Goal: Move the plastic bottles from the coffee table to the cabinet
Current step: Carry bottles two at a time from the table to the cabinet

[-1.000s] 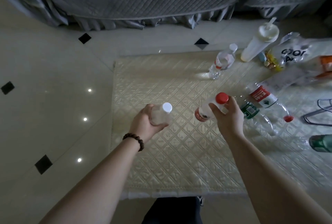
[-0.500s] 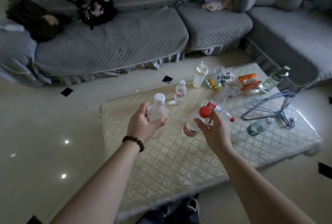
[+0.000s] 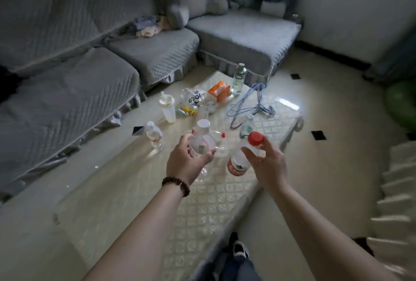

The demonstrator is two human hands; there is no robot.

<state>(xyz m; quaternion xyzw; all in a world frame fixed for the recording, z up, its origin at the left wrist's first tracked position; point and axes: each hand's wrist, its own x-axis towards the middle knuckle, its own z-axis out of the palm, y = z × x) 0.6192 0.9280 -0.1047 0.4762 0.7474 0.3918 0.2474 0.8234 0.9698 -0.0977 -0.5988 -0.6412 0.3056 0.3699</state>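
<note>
My left hand (image 3: 185,163) grips a clear plastic bottle with a white cap (image 3: 202,138), held upright above the coffee table (image 3: 216,195). My right hand (image 3: 267,163) holds a clear bottle with a red cap and red label (image 3: 242,159) by its upper part. Other plastic bottles stay on the table: a small one with a white cap (image 3: 154,134) at the left edge, one with a green label (image 3: 246,126) lying near the hangers, one with a red cap (image 3: 221,140) lying behind my left hand, and an upright one (image 3: 239,76) at the far end.
A white squeeze bottle (image 3: 167,108), a printed plastic bag (image 3: 193,100), an orange tissue pack (image 3: 219,90) and blue wire hangers (image 3: 249,105) clutter the table's far half. A grey sofa (image 3: 90,60) wraps the left and back. Tiled floor (image 3: 326,136) lies to the right.
The view has swung up and to the right, so the table now runs diagonally. Both hands have kept hold of their bottles and carried them higher above the table.
</note>
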